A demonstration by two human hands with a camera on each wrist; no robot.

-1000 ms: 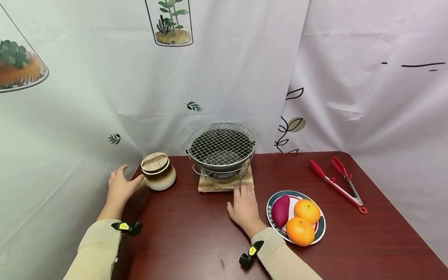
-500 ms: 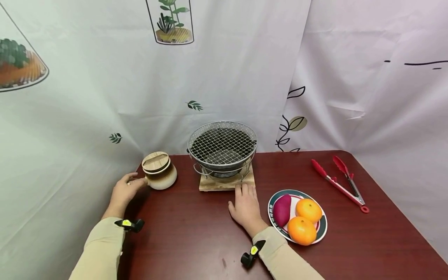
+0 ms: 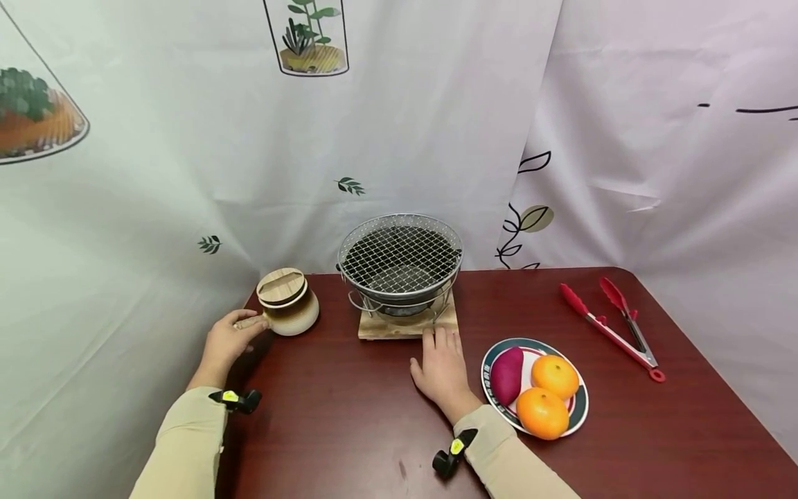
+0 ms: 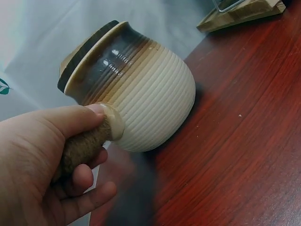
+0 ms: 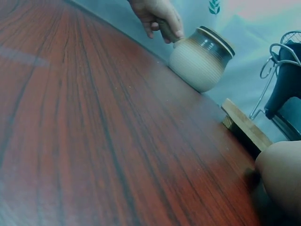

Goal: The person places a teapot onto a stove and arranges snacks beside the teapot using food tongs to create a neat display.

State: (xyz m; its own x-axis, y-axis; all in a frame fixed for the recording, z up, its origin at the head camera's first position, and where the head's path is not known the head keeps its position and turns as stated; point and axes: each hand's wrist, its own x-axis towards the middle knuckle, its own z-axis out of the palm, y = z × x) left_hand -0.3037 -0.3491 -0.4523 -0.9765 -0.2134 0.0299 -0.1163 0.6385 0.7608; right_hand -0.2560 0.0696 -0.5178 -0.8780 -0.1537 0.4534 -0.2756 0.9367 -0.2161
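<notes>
- Upright to the left of the grill (image 3: 402, 291): pot (image 4: 155, 94), with lid (image 3: 280, 285) on.
- Gripping its handle (image 4: 84, 147) with the left hand (image 3: 227, 343), with thumb above and fingers curled loosely below.
- Probably at the grasping step; seems to call next for a firm, level hold.
- Touching the board (image 3: 379, 330) beneath the grill with the right hand (image 3: 444, 371), with fingers nearly straight, holding nothing.
- Right of the grill, nearer: plate (image 3: 582, 400) with purple item (image 3: 507, 376) and two oranges (image 3: 555, 376); farther right, spread tongs (image 3: 626, 346).
- Likely obstacles rightward: grill, board.
</notes>
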